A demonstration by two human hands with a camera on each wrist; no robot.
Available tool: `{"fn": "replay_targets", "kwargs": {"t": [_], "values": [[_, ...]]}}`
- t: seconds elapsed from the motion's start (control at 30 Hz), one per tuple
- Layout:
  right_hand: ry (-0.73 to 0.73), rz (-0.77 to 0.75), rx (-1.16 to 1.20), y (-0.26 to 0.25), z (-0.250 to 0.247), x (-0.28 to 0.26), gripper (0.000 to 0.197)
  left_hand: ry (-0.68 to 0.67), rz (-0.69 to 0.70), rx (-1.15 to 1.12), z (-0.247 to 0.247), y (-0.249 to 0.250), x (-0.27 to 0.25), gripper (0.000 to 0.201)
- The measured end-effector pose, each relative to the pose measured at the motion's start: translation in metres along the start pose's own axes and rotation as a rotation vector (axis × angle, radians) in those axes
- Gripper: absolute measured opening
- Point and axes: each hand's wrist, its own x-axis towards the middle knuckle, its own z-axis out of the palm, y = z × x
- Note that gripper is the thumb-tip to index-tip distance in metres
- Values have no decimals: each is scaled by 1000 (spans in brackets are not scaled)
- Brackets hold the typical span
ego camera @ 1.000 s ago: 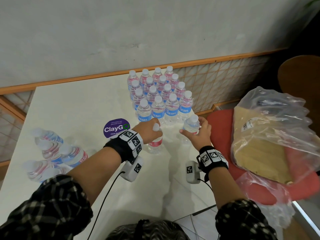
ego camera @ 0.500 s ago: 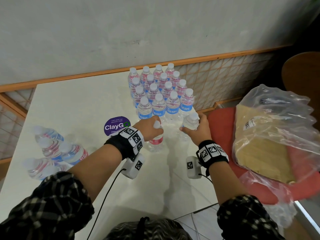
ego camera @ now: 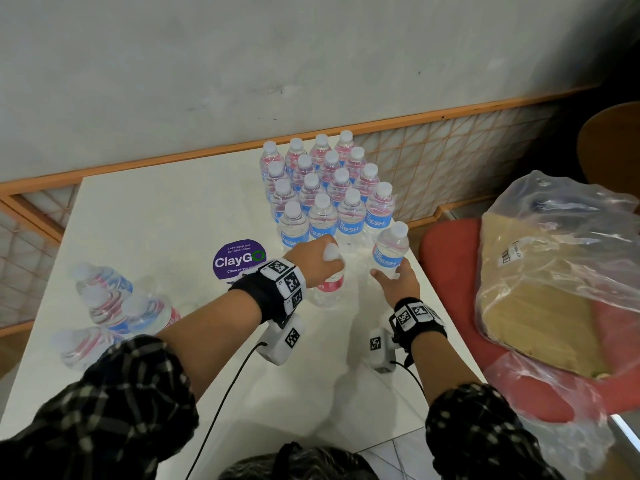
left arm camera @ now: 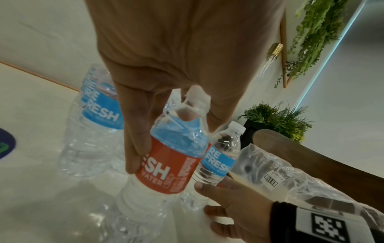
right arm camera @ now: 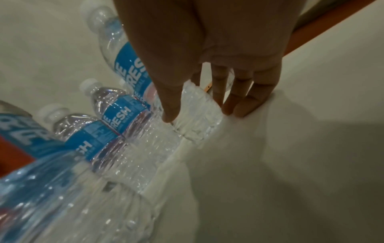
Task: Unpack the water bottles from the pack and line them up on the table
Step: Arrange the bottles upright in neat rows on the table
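Several clear water bottles with blue labels (ego camera: pixel 325 192) stand in tight rows at the back right of the white table (ego camera: pixel 156 220). My left hand (ego camera: pixel 322 260) grips the top of a bottle with a red label (ego camera: pixel 329 287), which stands upright in front of those rows; the left wrist view shows my fingers round its neck and shoulder (left arm camera: pixel 166 164). My right hand (ego camera: pixel 393 280) holds the lower body of another bottle (ego camera: pixel 389 252) between thumb and fingers, beside the front row near the table's right edge. Several more bottles (ego camera: pixel 104 306) lie in clear wrap at the left.
A purple ClayGo sticker (ego camera: pixel 239 259) lies on the table by my left wrist. To the right of the table stands a red chair (ego camera: pixel 446 258) carrying a clear plastic bag (ego camera: pixel 554 271) with cardboard inside. A wall with an orange rail runs behind the table.
My right hand has slid from the bottle's shoulder down to its lower body, and that bottle now stands closer to the front row. The left hand has barely moved with its bottle.
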Motion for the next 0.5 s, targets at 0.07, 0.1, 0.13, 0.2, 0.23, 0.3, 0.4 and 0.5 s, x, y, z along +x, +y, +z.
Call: {"fn": "replay_targets", "kwargs": {"t": [0.07, 0.1, 0.13, 0.2, 0.23, 0.3, 0.4, 0.5], "values": [[29, 34, -13, -2, 2, 6, 72, 2, 4, 11, 1, 7, 6, 35], [42, 54, -11, -3, 3, 8, 74, 3, 6, 20, 2, 11, 8, 35], [62, 57, -2, -5, 3, 9, 75, 6, 9, 31, 2, 14, 10, 35], [83, 66, 22, -6, 4, 12, 74, 10, 15, 44, 2, 19, 14, 36], [84, 73, 26, -5, 5, 14, 75, 7, 14, 43, 2, 19, 16, 36], [67, 81, 21, -4, 5, 17, 79, 5, 21, 34, 2, 18, 20, 36], [15, 85, -3, 1, 2, 20, 85, 18, 35, 4, 3, 16, 21, 37], [-16, 62, -34, 6, -1, 17, 82, 2, 24, -31, 5, 13, 23, 41]]}}
